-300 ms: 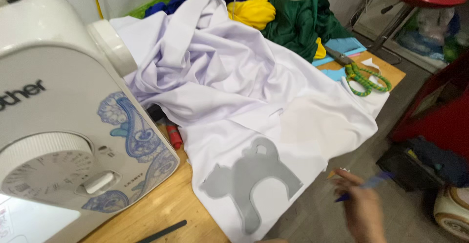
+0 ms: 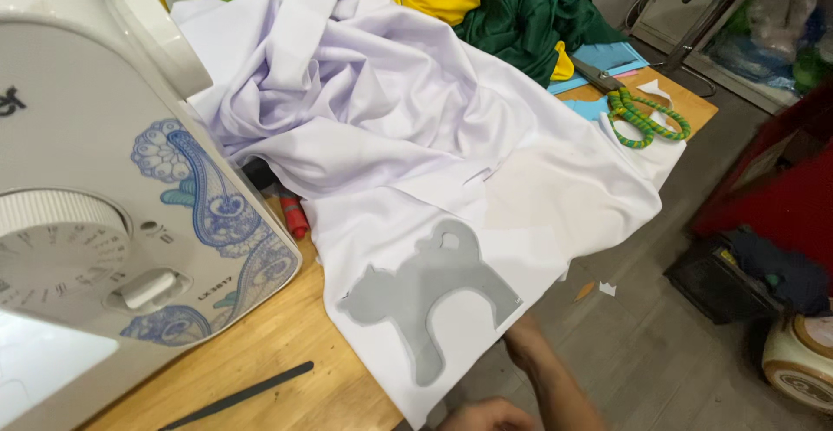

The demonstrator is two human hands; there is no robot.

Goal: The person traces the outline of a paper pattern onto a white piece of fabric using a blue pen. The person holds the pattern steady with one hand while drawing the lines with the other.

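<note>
In the head view, one white cloth [image 2: 416, 136] is spread over the tabletop [image 2: 286, 362], its edge hanging off the front. One grey cat shape [image 2: 429, 297] lies on it near that edge. One forearm [image 2: 547, 370] is seen just beside the edge; which arm, and how its fingers stand, cannot be told. One sewing machine [image 2: 104, 214] fills the left; one pair of scissors [image 2: 638, 110] lies well apart at the far corner. Open floor [image 2: 659, 362] lies to the right.

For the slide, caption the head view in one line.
Grey cat-shaped cutout on white fabric beside a sewing machine, a hand below.

Bright, even indoor light; soft shadows; sharp centre; slight wide-angle edge distortion
</note>
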